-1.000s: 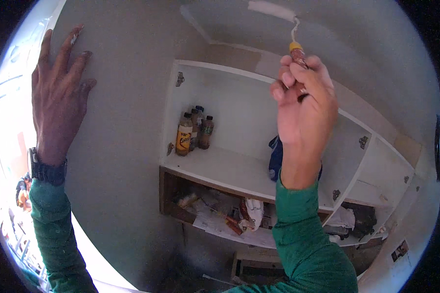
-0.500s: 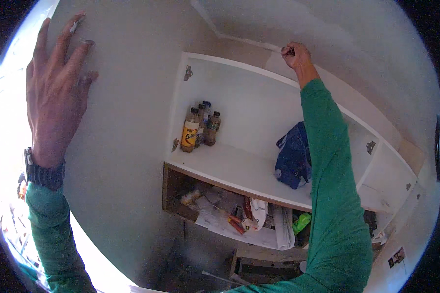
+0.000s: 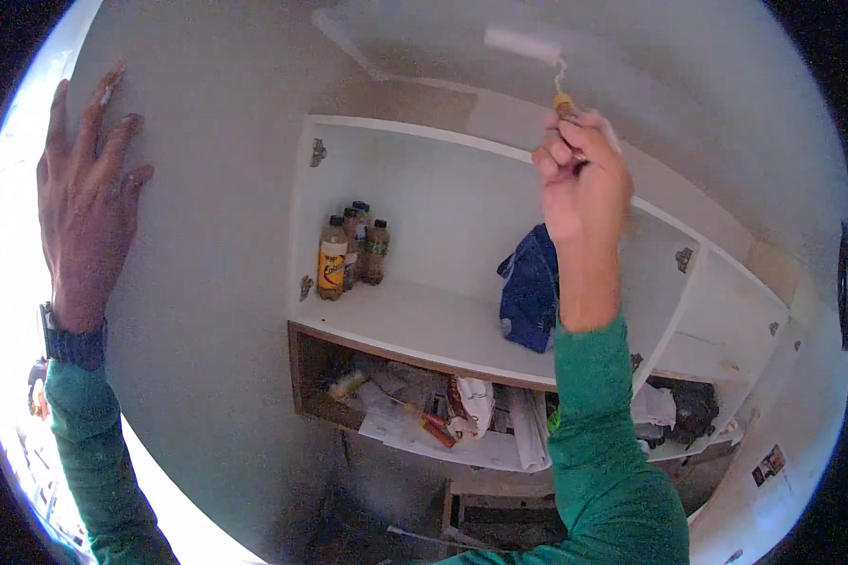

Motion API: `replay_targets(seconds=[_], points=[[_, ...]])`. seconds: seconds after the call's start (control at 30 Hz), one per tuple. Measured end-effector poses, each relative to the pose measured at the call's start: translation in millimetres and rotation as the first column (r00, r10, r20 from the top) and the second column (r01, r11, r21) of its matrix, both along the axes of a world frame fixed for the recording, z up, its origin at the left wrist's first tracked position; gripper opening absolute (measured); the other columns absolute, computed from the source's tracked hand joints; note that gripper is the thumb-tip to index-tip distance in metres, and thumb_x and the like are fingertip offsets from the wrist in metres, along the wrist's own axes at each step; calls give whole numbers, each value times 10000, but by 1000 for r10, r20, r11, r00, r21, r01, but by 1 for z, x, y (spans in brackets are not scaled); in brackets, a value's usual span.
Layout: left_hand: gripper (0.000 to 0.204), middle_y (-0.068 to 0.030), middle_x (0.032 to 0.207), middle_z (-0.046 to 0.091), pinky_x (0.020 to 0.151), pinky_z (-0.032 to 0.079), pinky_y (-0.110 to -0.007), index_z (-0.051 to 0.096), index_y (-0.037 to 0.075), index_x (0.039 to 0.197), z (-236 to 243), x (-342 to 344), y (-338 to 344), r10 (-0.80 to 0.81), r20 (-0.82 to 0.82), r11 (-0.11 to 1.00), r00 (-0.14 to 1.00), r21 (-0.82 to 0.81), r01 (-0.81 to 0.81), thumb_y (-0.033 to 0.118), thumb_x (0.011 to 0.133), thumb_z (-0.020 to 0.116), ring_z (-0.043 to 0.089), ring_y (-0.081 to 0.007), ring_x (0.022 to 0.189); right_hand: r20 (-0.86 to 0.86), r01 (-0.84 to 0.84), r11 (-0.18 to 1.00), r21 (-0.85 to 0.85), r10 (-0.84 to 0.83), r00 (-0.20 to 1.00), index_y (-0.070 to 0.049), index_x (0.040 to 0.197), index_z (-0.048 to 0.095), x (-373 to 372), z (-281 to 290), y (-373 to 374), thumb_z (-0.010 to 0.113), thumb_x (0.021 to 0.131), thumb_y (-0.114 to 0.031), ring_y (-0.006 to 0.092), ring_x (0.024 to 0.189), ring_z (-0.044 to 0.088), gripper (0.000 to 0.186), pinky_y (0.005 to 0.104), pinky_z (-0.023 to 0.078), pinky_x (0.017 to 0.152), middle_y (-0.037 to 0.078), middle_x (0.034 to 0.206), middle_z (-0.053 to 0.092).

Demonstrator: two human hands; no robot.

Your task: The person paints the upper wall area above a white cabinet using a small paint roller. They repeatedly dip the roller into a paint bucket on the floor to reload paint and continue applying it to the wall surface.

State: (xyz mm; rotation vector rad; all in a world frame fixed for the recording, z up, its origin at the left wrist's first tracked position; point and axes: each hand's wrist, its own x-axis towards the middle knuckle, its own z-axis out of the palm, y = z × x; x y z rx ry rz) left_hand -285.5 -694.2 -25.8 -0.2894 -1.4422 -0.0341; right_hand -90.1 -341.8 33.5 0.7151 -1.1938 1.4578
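My right hand [image 3: 582, 179] is raised and closed around the yellow handle of a small paint roller [image 3: 530, 49]. Its white sleeve rests against the ceiling panel [image 3: 424, 38] above an open white cupboard [image 3: 462, 320]. My left hand [image 3: 87, 202] lies flat with fingers spread on the grey wall [image 3: 217, 282] to the left, holding nothing. A dark watch sits on that wrist. Both arms wear green sleeves.
Three bottles [image 3: 349, 250] stand at the cupboard's back left, and a blue bag [image 3: 530, 287] lies on the same shelf. The lower shelf [image 3: 443, 424] holds papers, tubes and rags. Bright light comes from the far left edge.
My right hand drew back from the far corner above the cupboard and now holds the roller nearer to me against the ceiling. The left hand stays flat on the wall.
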Motion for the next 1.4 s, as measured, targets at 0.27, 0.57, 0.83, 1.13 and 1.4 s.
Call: replay_targets(seconds=[0.27, 0.57, 0.83, 1.13, 1.4], points=[[468, 18, 1505, 304, 1088, 364, -409, 583, 131, 1186, -1, -8, -1, -41, -34, 999, 999, -27, 40, 149, 745, 740, 229, -269, 1408, -33, 94, 994, 57, -92, 995, -61, 951, 561, 66, -32, -45, 554, 857, 0, 134, 713, 517, 112, 277, 411, 555, 160, 977, 605], [475, 14, 1501, 311, 1095, 350, -418, 578, 139, 1217, -4, -13, -2, 29, 24, 999, 999, 16, -29, 156, 765, 722, 241, -274, 1402, 164, 57, 981, -185, -26, 986, -18, 839, 445, -40, 80, 103, 464, 837, 67, 183, 630, 438, 88, 303, 364, 539, 95, 736, 443], [466, 11, 1495, 321, 1096, 342, -420, 587, 116, 1200, -1, -11, 2, -50, -13, 998, 999, -35, 50, 152, 757, 728, 239, -275, 1402, 346, 239, 966, -95, -193, 918, -6, 813, 425, -84, 161, 263, 441, 837, 70, 196, 561, 407, 82, 301, 338, 453, 101, 690, 408], [436, 10, 1492, 326, 1113, 328, -420, 593, 98, 1177, -1, -8, 4, -14, 23, 1000, 1000, 22, 14, 128, 760, 719, 220, -278, 1411, 167, -39, 994, -104, 56, 984, -42, 885, 435, 4, 74, 139, 494, 828, 66, 141, 555, 409, 135, 252, 336, 491, 129, 770, 483], [487, -10, 1477, 364, 1128, 314, -411, 578, 103, 1200, 0, -13, -1, -66, -45, 997, 997, -45, 64, 36, 734, 705, 274, -299, 1389, -17, 66, 995, 76, -64, 998, -43, 930, 520, 105, -22, 5, 522, 873, 3, 100, 574, 442, 74, 231, 396, 492, 194, 1012, 559]])
